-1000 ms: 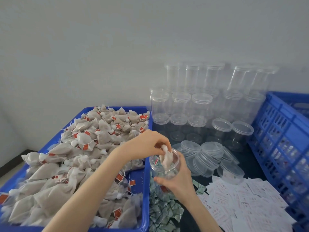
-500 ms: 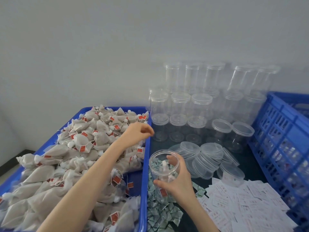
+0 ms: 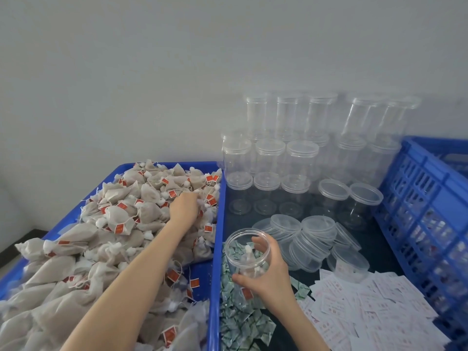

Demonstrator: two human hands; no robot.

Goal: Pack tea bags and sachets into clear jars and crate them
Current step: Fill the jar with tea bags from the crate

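A blue tray [image 3: 217, 252] on the left is heaped with grey-brown tea bags [image 3: 119, 216] that carry red tags. My left hand [image 3: 183, 209] is down in the far right part of the heap, its fingers curled into the bags and its tips buried. My right hand [image 3: 272, 277] grips an open clear jar [image 3: 240, 254] from its right side, just right of the tray wall. The jar is tilted toward me and holds a tea bag with a red tag near its bottom. Green sachets [image 3: 240, 325] lie under and in front of the jar.
Stacked empty clear jars [image 3: 271, 158] stand against the wall at the back. Loose clear lids [image 3: 314, 239] are piled right of the held jar. White paper slips [image 3: 367, 310] cover the near right. A blue slatted crate [image 3: 425, 211] stands at the right edge.
My left hand let a tea bag drop into the jar, then swung left and away to the heap and sank its fingers into it. My right hand kept the jar in place.
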